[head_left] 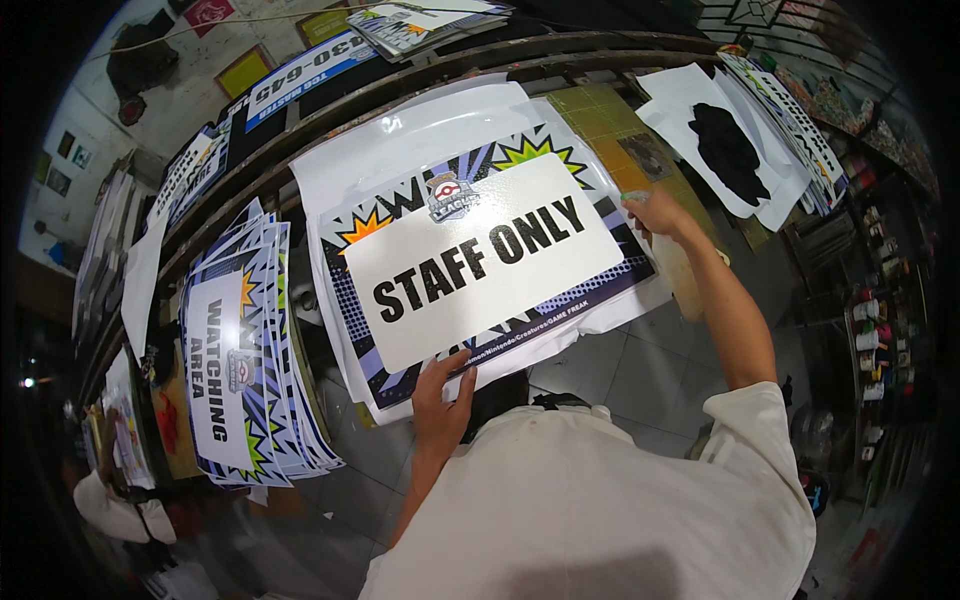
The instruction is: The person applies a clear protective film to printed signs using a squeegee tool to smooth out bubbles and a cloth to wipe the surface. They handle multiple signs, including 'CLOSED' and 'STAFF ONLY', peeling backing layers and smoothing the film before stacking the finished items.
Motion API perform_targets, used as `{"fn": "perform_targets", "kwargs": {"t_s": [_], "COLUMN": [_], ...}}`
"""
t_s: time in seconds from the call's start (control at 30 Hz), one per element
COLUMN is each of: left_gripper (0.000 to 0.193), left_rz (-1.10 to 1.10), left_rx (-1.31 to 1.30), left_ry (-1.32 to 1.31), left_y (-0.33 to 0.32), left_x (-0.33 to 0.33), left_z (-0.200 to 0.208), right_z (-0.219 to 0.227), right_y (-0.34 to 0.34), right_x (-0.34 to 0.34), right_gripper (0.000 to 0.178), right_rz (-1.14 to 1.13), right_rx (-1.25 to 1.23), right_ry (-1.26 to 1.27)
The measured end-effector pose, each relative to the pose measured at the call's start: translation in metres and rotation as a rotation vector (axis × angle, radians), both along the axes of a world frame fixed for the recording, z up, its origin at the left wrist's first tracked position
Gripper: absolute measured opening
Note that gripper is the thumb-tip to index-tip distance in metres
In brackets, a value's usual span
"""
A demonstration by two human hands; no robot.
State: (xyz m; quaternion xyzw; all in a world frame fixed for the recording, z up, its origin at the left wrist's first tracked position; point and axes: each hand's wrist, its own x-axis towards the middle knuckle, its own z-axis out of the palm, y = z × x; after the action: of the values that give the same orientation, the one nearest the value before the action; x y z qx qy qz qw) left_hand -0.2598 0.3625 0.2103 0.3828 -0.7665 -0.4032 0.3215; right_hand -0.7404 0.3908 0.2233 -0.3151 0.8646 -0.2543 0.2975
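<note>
A large printed sign (480, 270) lies on white backing sheets in front of me. It has a white panel with bold black lettering, a purple, green and orange burst border and a badge at the top. My left hand (445, 400) rests at its near edge, fingertips laid on the print and fingers a little apart. At the sign's right edge is my right hand (660, 213), its fingers closed around something small and greenish-grey that I cannot make out. White backing paper (410, 130) sticks out beyond the sign's far edge.
On the left sits a fanned stack of similar signs (245, 350). A green cutting mat (600, 125) shows right of the sign; beyond it lie white sheets with a black patch (725, 150). More signs (310, 80) lie on the far rack. Shelves with small containers (870, 340) stand right. Another person (125, 505) is at lower left.
</note>
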Motion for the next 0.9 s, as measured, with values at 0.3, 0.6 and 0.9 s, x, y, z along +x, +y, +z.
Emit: {"fn": "perform_targets", "kwargs": {"t_s": [0.3, 0.6, 0.9], "left_gripper": [0.021, 0.021, 0.022], "left_rz": [-0.13, -0.161, -0.172], "left_rx": [-0.041, -0.071, 0.027], "left_ry": [0.011, -0.005, 0.014], "left_y": [-0.003, -0.001, 0.002], "left_x": [-0.012, -0.009, -0.014], "left_z": [0.007, -0.005, -0.007], "right_z": [0.0, -0.013, -0.037], "right_y": [0.058, 0.106, 0.127], "right_x": [0.032, 0.055, 0.099], "right_gripper": [0.042, 0.043, 0.05], "right_rz": [-0.125, -0.115, -0.139], "right_rx": [0.012, 0.031, 0.077], "right_ry": [0.041, 0.038, 0.091]}}
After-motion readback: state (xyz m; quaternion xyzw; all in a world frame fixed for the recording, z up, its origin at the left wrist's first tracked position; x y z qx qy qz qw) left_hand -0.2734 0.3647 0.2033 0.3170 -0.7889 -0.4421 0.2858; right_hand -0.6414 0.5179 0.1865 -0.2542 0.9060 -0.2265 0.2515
